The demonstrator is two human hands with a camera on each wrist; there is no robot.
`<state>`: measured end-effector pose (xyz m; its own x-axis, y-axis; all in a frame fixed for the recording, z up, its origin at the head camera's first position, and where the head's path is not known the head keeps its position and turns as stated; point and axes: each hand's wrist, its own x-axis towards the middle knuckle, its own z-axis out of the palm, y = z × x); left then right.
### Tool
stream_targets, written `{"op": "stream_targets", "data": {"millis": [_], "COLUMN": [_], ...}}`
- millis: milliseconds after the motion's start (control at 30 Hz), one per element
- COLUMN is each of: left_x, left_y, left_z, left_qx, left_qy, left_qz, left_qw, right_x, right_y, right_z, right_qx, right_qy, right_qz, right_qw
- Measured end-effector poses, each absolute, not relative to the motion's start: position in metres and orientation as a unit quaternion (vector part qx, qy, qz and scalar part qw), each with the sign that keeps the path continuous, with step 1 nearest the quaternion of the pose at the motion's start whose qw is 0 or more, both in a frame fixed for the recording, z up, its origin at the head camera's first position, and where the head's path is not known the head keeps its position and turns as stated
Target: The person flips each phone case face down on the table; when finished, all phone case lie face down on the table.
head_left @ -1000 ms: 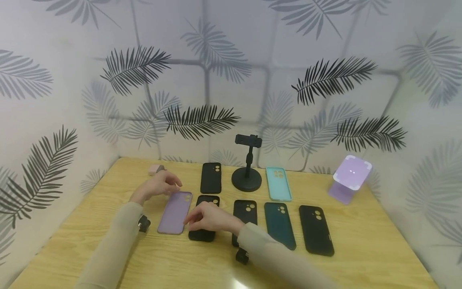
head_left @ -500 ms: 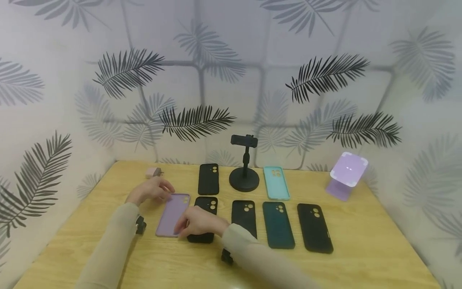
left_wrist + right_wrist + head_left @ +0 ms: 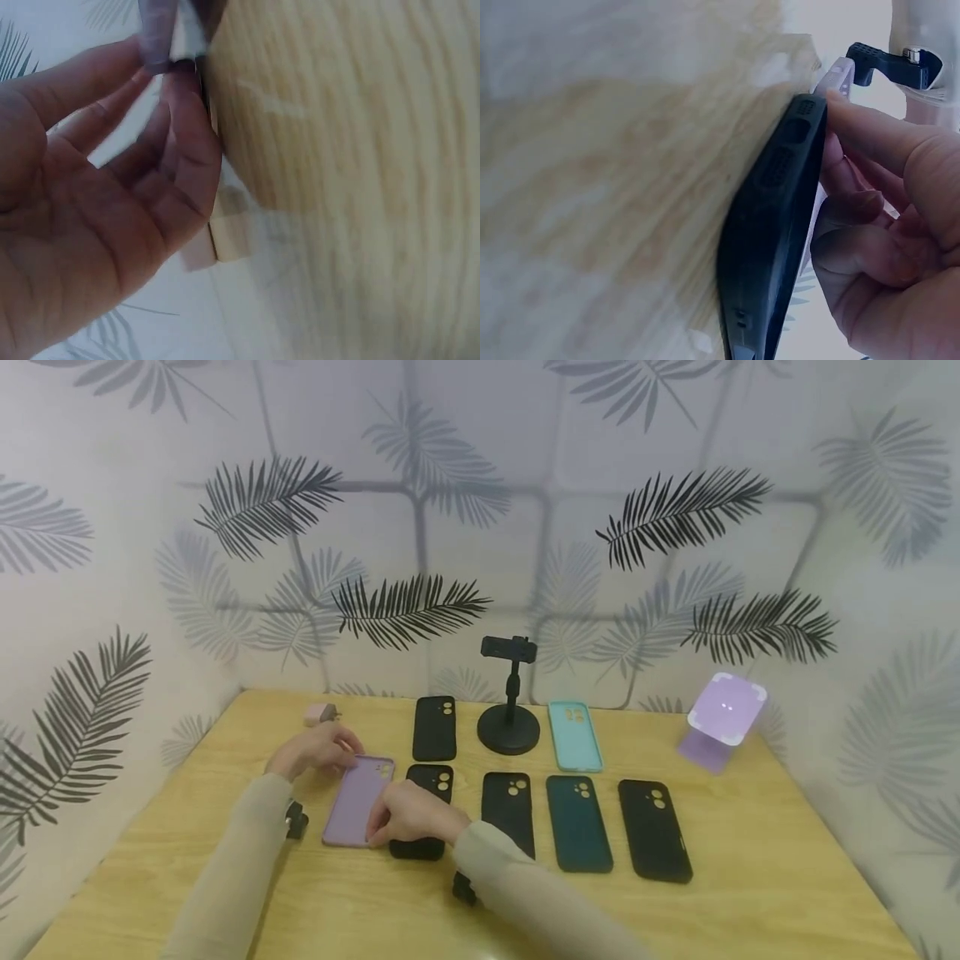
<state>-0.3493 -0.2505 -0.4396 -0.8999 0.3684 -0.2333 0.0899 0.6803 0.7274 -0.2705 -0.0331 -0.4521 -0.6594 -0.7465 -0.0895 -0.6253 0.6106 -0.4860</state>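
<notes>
A light purple phone case (image 3: 356, 797) lies at the left of the row on the wooden table. My left hand (image 3: 318, 750) pinches its far left corner; the left wrist view has thumb and fingertips meeting at the purple edge (image 3: 156, 34). At the near right corner, my right hand (image 3: 412, 812) pinches the same case with thumb and forefinger, its other fingers curled. Under the right hand sits a black phone case (image 3: 418, 849), partly covered by it. In the right wrist view this black case (image 3: 769, 202) stands large beside the fingers, with the purple case (image 3: 838, 75) behind.
To the right lie a black case (image 3: 507, 806), a dark teal case (image 3: 579, 822) and another black case (image 3: 656, 831). Farther back are a black case (image 3: 434, 728), a black phone stand (image 3: 508, 729), a turquoise case (image 3: 576, 739), a purple stand (image 3: 726, 710) and a pink charger plug (image 3: 319, 714).
My right hand has moved left from over the black case to the purple case's near right corner. My left hand has come down onto the purple case's far left corner.
</notes>
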Motion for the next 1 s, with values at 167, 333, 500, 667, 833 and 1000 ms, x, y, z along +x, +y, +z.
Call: {"op": "stream_targets", "data": {"millis": [167,333,500,667,833,1000], "left_x": [-0.350,-0.352,-0.356,-0.362,-0.365,-0.366], "left_y": [-0.261,-0.268,-0.269,-0.268,-0.259,-0.250], "left_z": [-0.446,-0.445,-0.441,-0.443,-0.444,-0.442], "left_qx": [0.124,0.140,0.159,0.156,0.144,0.144], "left_qy": [0.855,0.820,0.799,0.806,0.825,0.826], "left_qz": [0.451,0.495,0.516,0.516,0.505,0.509], "left_qw": [0.223,0.252,0.265,0.245,0.208,0.194], "right_x": [-0.270,-0.273,-0.277,-0.279,-0.279,-0.278], "right_y": [-0.033,-0.031,-0.029,-0.028,-0.028,-0.029], "right_z": [-0.454,-0.453,-0.451,-0.447,-0.446,-0.448], "right_qx": [-0.384,-0.388,-0.390,-0.368,-0.336,-0.298], "right_qy": [0.888,0.879,0.871,0.866,0.860,0.841], "right_qz": [-0.208,-0.222,-0.231,-0.263,-0.312,-0.392], "right_qw": [0.148,0.166,0.190,0.215,0.227,0.225]}}
